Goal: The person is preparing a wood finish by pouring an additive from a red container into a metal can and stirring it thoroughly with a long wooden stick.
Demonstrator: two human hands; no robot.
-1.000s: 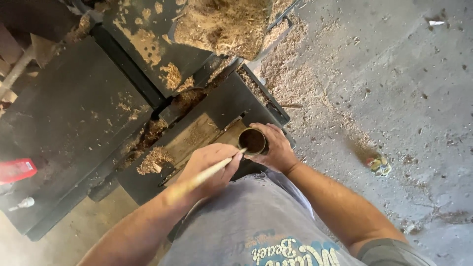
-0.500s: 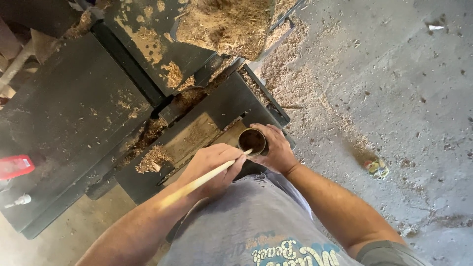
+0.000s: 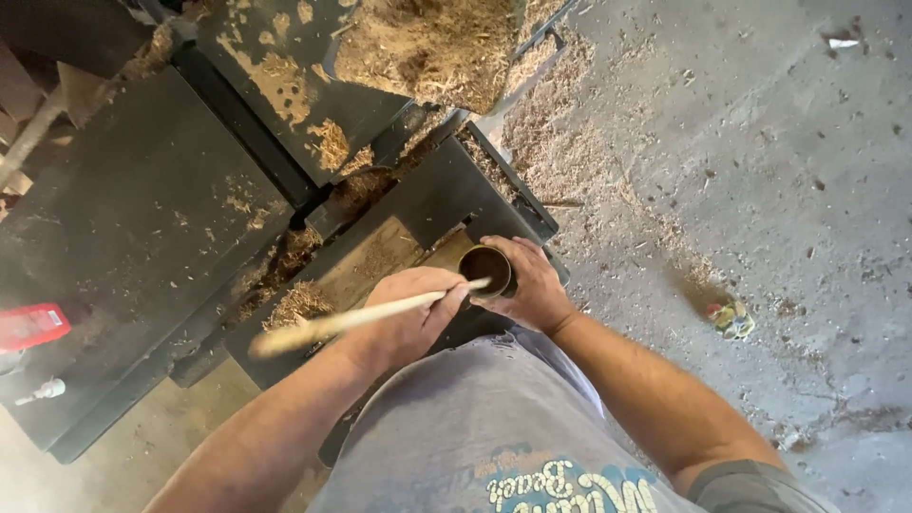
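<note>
Between my two hands, just above the dark metal machine bed [image 3: 418, 204] dusted with sawdust, my right hand [image 3: 527, 285] has its fingers curled round the small round brown cup [image 3: 486, 269], its open mouth facing up. My left hand [image 3: 408, 309] pinches the long pale wooden stick [image 3: 370, 318] between thumb and fingertips, its tip dipped just inside the cup's rim. I judge the stirring goes best with the cup gripped level and the stick's tip circling low inside, clear of the rim, so nothing slops onto my fingers.
</note>
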